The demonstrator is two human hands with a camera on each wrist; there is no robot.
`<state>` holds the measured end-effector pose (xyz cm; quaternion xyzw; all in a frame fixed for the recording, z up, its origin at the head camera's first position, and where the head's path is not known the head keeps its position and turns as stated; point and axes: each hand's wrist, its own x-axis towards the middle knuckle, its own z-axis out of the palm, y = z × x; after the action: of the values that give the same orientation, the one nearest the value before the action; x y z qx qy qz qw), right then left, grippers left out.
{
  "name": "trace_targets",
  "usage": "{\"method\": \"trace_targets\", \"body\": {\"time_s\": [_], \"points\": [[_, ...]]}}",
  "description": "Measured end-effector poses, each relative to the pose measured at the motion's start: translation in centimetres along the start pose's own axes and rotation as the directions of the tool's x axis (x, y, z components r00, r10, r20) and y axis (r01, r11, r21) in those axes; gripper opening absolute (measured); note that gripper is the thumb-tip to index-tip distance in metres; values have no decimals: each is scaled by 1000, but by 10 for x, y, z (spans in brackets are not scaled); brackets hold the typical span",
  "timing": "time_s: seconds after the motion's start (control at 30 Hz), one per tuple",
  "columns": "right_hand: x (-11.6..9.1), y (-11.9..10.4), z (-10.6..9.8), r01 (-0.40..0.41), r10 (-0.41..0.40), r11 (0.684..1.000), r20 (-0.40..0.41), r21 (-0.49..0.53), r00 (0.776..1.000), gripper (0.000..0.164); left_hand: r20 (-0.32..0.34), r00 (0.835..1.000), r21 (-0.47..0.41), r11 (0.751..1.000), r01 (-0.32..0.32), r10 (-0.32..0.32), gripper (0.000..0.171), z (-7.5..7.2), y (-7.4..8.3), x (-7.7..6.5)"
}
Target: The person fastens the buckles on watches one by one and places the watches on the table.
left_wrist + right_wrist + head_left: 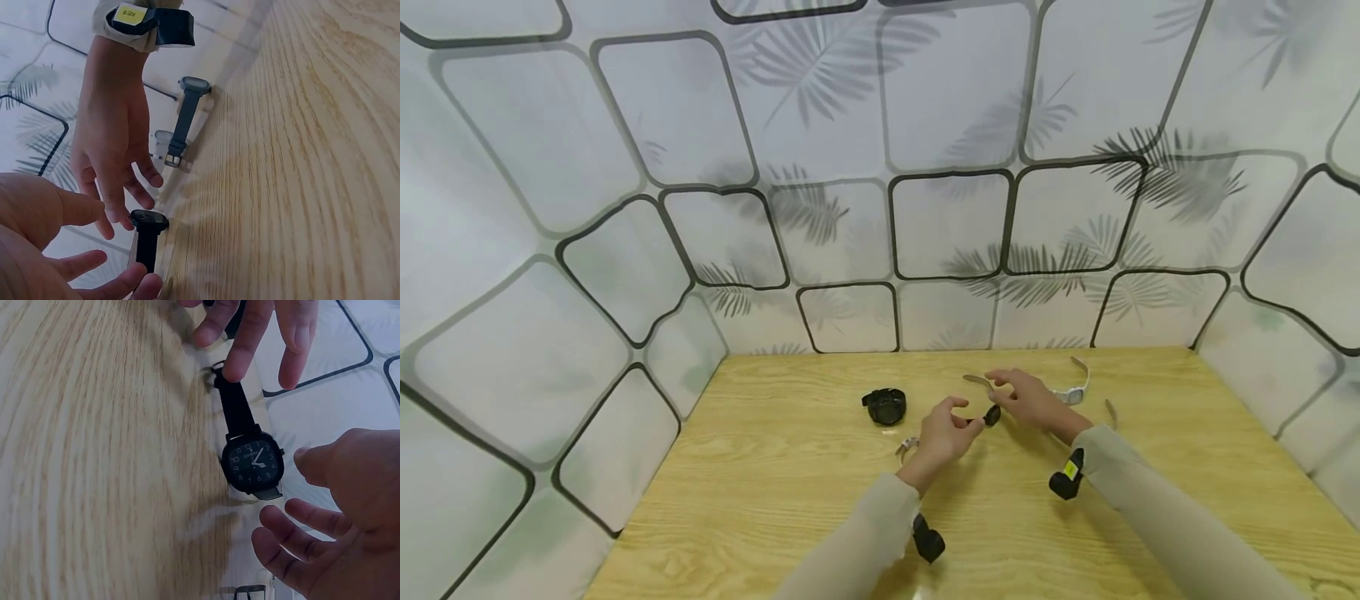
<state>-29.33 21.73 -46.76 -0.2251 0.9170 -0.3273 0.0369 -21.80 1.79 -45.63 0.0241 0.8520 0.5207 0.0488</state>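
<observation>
A black wristwatch point(253, 464) with a squarish dark dial and pale numerals lies between my two hands. Its dark strap point(236, 406) reaches toward my left hand point(946, 433), whose fingertips are at the strap's end, seemingly touching it; the fingers look extended, not wrapped round it. On the dial's other side my right hand point(1026, 400) hovers with thumb and fingers spread, holding nothing. The same watch point(149, 220) shows edge-on in the left wrist view, the right hand point(115, 131) hanging just above it.
A bulky black watch point(886, 406) stands to the left. A light-banded watch point(907, 447) is partly behind my left hand. Beyond the right hand are a white watch point(1071, 396) and a strap end point(1111, 412). Patterned cloth walls point(947, 312) border the wooden table point(760, 492).
</observation>
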Motion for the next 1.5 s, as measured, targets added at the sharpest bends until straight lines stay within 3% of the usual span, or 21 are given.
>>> {"method": "trace_targets", "body": {"time_s": [0.37, 0.73, 1.1, 1.3, 1.5], "points": [[2, 5, 4, -31, 35, 997, 55, -73, 998, 37, -1, 999, 83, 996, 41, -41, 43, 11, 0, 17], [6, 11, -3, 8, -3, 997, 71, -73, 997, 35, -15, 1000, 118, 993, 13, -11, 36, 12, 1, 30], [13, 18, 1, -30, 30, 998, 8, -52, 1000, 31, -98, 995, 246, 968, 56, -33, 28, 14, 3, 41], [18, 20, 6, -57, 56, 998, -42, -20, 998, 23, -160, 985, 264, 958, 111, -70, 23, 18, 2, 48], [20, 22, 10, -31, 30, 1000, -100, -6, 995, 19, -201, 976, 261, 956, 133, -81, 21, 22, -1, 52]]}}
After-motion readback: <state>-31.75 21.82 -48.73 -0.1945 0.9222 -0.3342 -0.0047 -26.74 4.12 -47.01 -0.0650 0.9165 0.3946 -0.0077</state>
